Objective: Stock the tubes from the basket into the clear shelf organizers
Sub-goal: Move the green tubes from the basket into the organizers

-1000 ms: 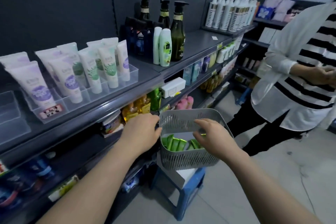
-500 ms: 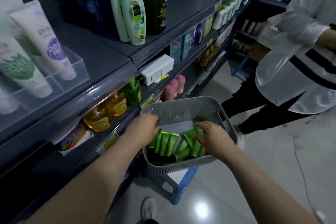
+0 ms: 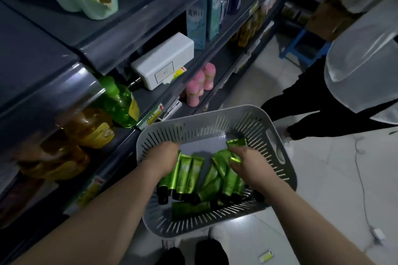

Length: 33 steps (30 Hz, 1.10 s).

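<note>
A grey slotted basket (image 3: 277, 129) sits low in front of me and holds several shiny green tubes (image 3: 187, 172) with black caps. Both hands are inside it. My left hand (image 3: 162, 158) lies on the tubes at the left, its fingers curled down among them. My right hand (image 3: 245, 160) closes on a green tube (image 3: 235, 143) at the right, whose crimped end sticks out past the fingers. The clear shelf organizers are out of view.
Dark shelves run along the left with amber and green bottles (image 3: 117, 103), a white box (image 3: 163, 60), pink bottles (image 3: 199, 84) and blue cartons. A person in dark trousers (image 3: 318, 112) stands at the right. A blue stool (image 3: 301, 47) and a floor cable (image 3: 364, 180) lie beyond.
My view has tilted down from the upper shelf to the basket. Both hands went from its rim down onto the tubes, and the right hand has closed around one.
</note>
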Tool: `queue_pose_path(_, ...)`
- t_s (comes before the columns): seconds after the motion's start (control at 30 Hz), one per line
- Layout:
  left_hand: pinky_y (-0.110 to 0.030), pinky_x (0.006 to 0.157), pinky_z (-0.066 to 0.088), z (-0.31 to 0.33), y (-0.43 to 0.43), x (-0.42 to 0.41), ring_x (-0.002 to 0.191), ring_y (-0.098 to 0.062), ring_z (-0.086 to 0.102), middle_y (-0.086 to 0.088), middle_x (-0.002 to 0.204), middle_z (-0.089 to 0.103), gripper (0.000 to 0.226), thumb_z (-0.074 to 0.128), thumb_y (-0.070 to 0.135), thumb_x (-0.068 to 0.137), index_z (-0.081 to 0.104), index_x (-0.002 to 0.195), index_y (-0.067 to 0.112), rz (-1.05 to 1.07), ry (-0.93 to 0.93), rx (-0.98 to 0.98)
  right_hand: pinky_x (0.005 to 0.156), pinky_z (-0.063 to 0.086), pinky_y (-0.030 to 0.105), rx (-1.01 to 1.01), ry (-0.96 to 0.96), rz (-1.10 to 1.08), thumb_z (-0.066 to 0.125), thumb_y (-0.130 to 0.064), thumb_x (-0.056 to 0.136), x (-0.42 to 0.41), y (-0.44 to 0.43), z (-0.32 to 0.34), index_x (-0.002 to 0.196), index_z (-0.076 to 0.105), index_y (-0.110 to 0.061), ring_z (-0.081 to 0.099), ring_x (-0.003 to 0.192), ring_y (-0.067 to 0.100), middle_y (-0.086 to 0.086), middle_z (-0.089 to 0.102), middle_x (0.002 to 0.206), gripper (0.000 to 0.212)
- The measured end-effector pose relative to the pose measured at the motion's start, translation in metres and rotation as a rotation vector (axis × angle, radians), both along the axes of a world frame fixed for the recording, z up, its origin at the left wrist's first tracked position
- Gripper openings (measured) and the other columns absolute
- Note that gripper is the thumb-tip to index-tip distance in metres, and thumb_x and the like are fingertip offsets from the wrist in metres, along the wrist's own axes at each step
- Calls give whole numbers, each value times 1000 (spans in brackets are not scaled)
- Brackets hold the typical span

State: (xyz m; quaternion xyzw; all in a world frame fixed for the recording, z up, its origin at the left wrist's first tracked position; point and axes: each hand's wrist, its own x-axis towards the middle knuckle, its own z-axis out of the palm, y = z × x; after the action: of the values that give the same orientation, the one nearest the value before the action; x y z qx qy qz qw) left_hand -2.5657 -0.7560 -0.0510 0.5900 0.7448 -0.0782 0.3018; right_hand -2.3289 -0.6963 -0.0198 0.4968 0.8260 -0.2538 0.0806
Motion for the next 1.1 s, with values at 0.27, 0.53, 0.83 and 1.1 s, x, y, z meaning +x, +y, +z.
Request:
queue_pose_path(0.27,-37,115,27,-72,20,3,140,-31,28,-9,158,21,68,35,-6,89,20,151,16,-118,75,-144,95,45,33,-115,-33,79,58,-29,90,1,39,-54,133,53,-22,54,118,27,7,55,134,44)
queue_pose_path(0.53,-36,101,41,-96,33,-1,123,-30,43,-9,140,44,51,41,-3,86,48,133,14,-129,152,-165,87,49,37,-181,-60,143,60,-22,87,-1,66,-86,126,57,-23,58,111,30,9,63,119,39)
queue_pose_path(0.83,-29,85,46,-59,27,-14,101,-22,58,-4,107,61,20,69,9,82,64,101,15,19,-156,-188,98,41,27,-282,-99,165,60,-16,89,-16,68,-107,137,49,-24,54,120,26,6,55,135,50)
queue_pose_path(1.1,-37,85,51,-24,-7,-25,90,-14,61,5,92,65,13,72,16,83,64,90,24,367,-313,133,97,42,39,-296,-280,267,63,-30,86,-42,57,-131,140,36,-16,45,122,32,9,38,137,62)
